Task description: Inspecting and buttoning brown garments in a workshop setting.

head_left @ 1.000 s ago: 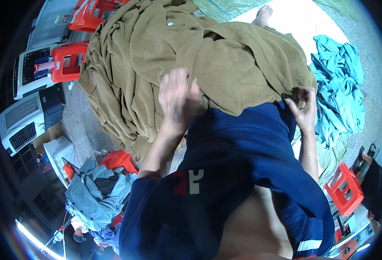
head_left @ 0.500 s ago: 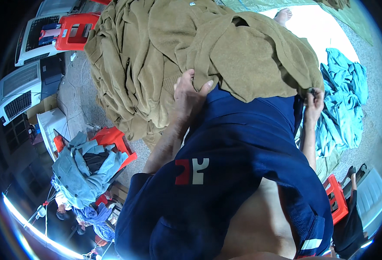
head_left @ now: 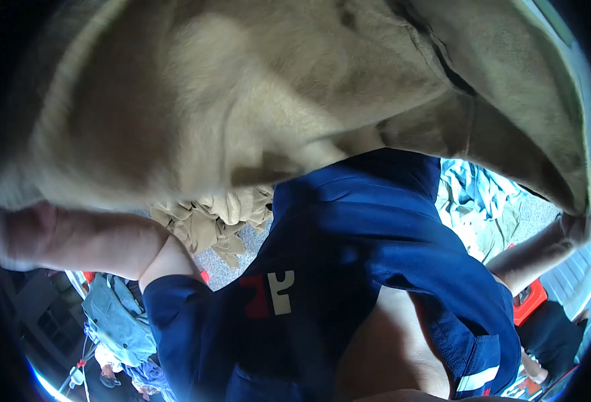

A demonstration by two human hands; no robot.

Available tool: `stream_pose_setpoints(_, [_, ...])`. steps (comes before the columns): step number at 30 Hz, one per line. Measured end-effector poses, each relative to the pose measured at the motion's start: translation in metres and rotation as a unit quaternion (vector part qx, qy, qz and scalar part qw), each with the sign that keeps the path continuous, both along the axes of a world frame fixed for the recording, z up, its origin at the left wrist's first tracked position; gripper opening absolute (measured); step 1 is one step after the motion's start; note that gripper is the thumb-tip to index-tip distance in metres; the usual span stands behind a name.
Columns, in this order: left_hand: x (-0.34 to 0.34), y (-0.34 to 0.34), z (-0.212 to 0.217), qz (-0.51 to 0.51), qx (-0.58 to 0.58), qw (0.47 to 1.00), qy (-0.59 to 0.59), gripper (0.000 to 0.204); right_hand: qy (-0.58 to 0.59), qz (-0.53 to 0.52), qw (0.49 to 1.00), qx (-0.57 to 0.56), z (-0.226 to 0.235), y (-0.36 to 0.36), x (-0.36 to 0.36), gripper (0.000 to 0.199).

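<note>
A large brown fleecy garment (head_left: 275,100) is held up and spread wide in front of me, with an opening or seam running along its right part. My left hand (head_left: 21,231) is raised at the far left against the garment's lower edge. It is blurred and its fingers are mostly hidden, but the cloth hangs raised from that side. At the far right my right hand (head_left: 580,224) is closed on the garment's other edge. The garment's upper part runs out of the picture.
Behind the garment lies a brown heap of cloth (head_left: 235,214) on the grey floor. Turquoise cloth (head_left: 476,194) is at the right. Grey-blue clothes (head_left: 118,318) hang at the lower left. A red plastic stool (head_left: 530,303) and a person in dark clothing (head_left: 553,342) are at the lower right.
Both hands have risen and moved apart, lifting the brown garment off the heap and my lap. It now covers most of the upper view.
</note>
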State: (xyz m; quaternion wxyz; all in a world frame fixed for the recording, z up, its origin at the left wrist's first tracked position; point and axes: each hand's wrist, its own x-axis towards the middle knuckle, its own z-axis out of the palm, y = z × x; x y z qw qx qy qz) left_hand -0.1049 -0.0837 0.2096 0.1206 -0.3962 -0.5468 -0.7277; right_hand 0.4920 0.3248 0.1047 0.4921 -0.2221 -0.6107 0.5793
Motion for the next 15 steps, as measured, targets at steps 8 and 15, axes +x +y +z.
stream_pose_setpoints(8, [0.080,0.144,-0.177,0.002,-0.556,0.781,0.285,0.020,-0.381,0.063,0.906,0.175,-0.072,-0.083,-0.166,0.036])
stream_pose_setpoints(15, [0.137,0.150,-0.169,-0.242,-0.470,0.849,-0.008,0.018,-0.226,0.210,0.892,0.331,-0.079,-0.144,-0.282,0.038])
